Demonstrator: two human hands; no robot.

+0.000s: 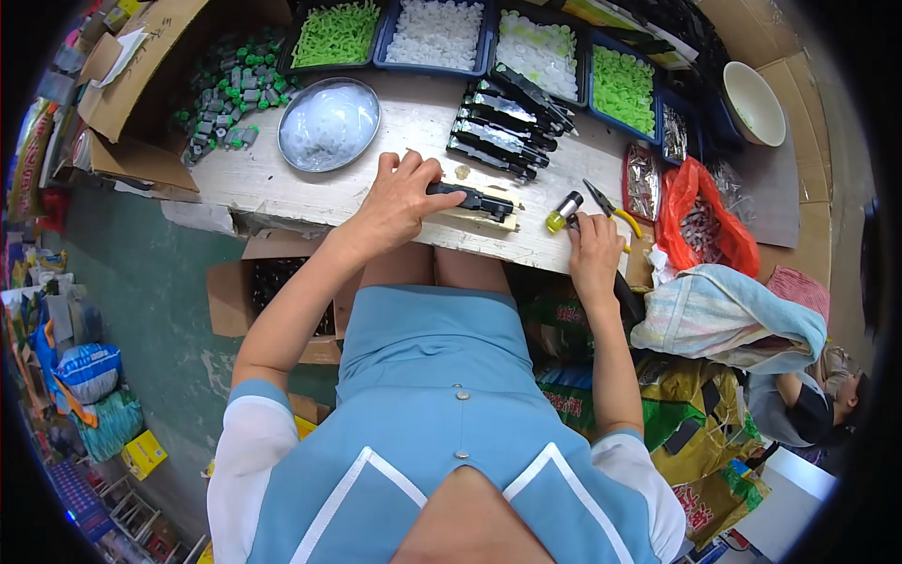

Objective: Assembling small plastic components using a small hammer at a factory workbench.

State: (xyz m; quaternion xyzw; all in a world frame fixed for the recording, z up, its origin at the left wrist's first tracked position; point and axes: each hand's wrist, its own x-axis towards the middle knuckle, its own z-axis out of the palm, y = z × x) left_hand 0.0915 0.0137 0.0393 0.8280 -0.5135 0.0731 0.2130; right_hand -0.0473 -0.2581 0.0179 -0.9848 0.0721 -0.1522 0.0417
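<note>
My left hand (399, 202) presses its fingers onto a black, gun-shaped plastic part (479, 202), which lies in a cream block fixture (509, 222) near the table's front edge. My right hand (596, 254) is curled around what looks like an electric screwdriver (564, 212). Its yellow-green front end with a dark tip pokes out beyond the fingers, and a black body shows behind the wrist; the middle is hidden by the hand. Pliers (606, 202) with yellow handles lie just past my right fingers. Several similar black parts (503, 127) are stacked beyond the fixture.
A round metal dish (329, 81) stands left of centre, near a heap of grey-green pieces (230, 89). Trays of green pieces (336, 36) and white pieces (435, 36) line the back. On the right are a red bag (722, 221) and a towel (723, 305). Another person sits far right.
</note>
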